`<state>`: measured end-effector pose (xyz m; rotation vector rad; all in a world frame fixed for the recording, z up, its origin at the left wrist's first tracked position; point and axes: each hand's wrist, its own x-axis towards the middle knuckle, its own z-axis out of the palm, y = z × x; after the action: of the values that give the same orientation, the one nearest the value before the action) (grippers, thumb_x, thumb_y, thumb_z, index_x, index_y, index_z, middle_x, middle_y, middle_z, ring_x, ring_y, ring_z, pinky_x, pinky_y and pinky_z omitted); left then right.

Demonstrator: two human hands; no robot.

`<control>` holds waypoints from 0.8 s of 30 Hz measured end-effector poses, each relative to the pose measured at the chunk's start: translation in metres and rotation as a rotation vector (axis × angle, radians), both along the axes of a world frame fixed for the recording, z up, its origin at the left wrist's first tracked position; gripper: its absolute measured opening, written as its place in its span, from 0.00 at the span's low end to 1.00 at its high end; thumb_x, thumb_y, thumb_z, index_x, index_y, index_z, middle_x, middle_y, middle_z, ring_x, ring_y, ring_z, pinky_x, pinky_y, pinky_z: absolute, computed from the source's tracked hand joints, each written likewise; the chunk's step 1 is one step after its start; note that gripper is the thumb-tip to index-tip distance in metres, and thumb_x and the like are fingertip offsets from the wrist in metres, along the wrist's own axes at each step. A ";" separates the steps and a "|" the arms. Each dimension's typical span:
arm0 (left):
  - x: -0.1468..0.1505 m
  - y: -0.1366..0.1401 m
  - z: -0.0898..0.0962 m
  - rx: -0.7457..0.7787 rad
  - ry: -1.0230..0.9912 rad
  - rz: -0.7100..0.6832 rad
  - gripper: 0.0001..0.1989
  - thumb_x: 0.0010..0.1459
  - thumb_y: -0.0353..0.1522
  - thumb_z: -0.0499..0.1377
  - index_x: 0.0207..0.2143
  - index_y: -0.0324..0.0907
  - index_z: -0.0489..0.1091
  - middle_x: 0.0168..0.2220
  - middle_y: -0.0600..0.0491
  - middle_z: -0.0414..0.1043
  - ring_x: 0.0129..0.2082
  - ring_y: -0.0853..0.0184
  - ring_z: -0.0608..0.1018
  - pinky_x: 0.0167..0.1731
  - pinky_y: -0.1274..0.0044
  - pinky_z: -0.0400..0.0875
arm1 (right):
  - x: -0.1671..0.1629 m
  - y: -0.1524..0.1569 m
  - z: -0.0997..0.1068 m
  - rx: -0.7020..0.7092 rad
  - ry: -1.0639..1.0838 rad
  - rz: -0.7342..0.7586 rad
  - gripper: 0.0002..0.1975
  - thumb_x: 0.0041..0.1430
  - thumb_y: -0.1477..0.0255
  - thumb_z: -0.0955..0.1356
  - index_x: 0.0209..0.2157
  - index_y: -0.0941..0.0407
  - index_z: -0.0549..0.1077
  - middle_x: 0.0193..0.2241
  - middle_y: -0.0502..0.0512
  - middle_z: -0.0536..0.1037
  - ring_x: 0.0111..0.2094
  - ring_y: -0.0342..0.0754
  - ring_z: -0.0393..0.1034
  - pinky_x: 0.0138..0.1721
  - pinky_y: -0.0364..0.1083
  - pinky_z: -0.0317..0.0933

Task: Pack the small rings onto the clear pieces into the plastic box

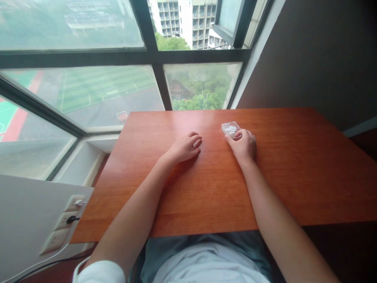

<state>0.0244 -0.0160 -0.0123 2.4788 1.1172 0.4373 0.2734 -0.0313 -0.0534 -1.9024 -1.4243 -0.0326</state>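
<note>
A small clear plastic box with whitish contents is on the wooden table, right of the middle and toward the far edge. My right hand grips its near right corner between thumb and fingers. What exactly lies inside the box is too small to make out. To the left, my left hand rests on the tabletop with fingers loosely curved and apart, holding nothing. A stretch of bare wood separates it from the box.
The reddish-brown table reaches to the window frame at the back. A dark grey wall rises at the right. Wall sockets with plugs and cables are low at the left, beside the table's edge.
</note>
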 end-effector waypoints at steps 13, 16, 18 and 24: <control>0.006 -0.002 -0.006 0.088 0.031 0.065 0.11 0.60 0.34 0.53 0.43 0.43 0.71 0.52 0.47 0.67 0.42 0.63 0.75 0.45 0.71 0.70 | -0.007 -0.002 0.006 0.120 0.001 0.083 0.12 0.53 0.62 0.70 0.25 0.54 0.69 0.52 0.65 0.67 0.53 0.61 0.59 0.53 0.61 0.56; 0.008 -0.003 -0.007 0.106 0.050 0.080 0.12 0.61 0.35 0.53 0.45 0.43 0.71 0.52 0.47 0.67 0.43 0.62 0.75 0.45 0.71 0.70 | -0.014 -0.006 0.014 0.177 0.000 0.191 0.09 0.59 0.64 0.66 0.29 0.54 0.72 0.48 0.63 0.72 0.51 0.58 0.64 0.54 0.59 0.57; 0.009 -0.003 -0.008 0.118 0.056 0.094 0.14 0.60 0.35 0.54 0.47 0.44 0.70 0.52 0.47 0.67 0.43 0.61 0.76 0.46 0.70 0.70 | -0.023 -0.012 0.020 0.178 0.024 0.296 0.11 0.63 0.64 0.62 0.31 0.53 0.72 0.43 0.59 0.75 0.48 0.55 0.67 0.51 0.55 0.61; 0.017 -0.008 -0.006 0.062 -0.024 -0.036 0.17 0.56 0.31 0.54 0.48 0.42 0.69 0.49 0.47 0.70 0.43 0.62 0.76 0.43 0.73 0.70 | -0.057 -0.034 0.026 -0.105 -0.021 0.795 0.11 0.65 0.67 0.61 0.40 0.53 0.75 0.38 0.54 0.78 0.38 0.49 0.72 0.41 0.45 0.64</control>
<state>0.0412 -0.0240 -0.0183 2.5362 1.0627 0.4968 0.2161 -0.0654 -0.0272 -1.2906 -2.1282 0.4061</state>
